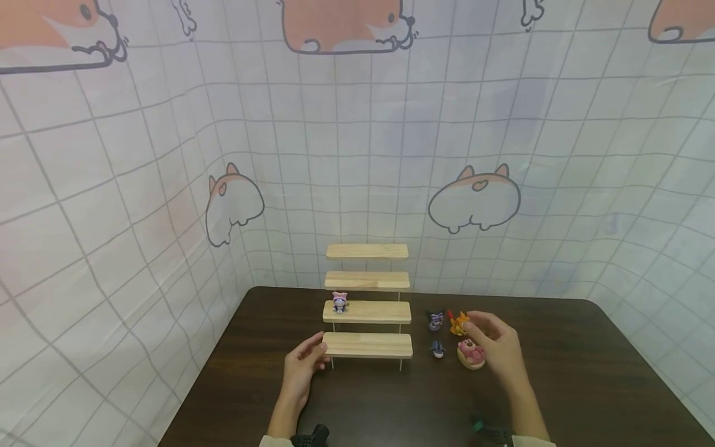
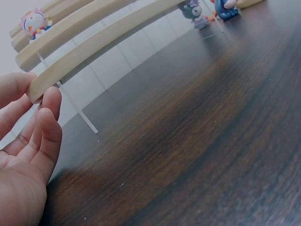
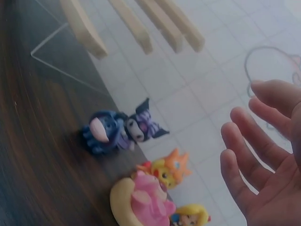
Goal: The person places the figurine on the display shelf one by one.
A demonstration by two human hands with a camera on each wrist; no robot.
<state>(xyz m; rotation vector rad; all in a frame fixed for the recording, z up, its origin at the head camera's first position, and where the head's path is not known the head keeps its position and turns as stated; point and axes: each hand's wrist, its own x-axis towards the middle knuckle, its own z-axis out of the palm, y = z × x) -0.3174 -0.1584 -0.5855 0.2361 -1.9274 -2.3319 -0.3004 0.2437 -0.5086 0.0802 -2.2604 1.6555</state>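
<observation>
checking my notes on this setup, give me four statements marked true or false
1. The left hand pinches the lowest pale wooden plank. True.
2. The small pink-hooded figurine stands on the top plank. False: it stands on the second plank from the bottom.
3. The right hand holds a figurine. False: it holds nothing.
4. The pink figurine in a round cream base rests on the dark brown wood-grain tabletop. True.

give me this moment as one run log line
left hand: pinches lowest wooden step, left end | right hand: empty, near pink bear figurine | second-lowest step: pink-hatted figurine | table: Kuromi figurine, Eeyore figurine
</observation>
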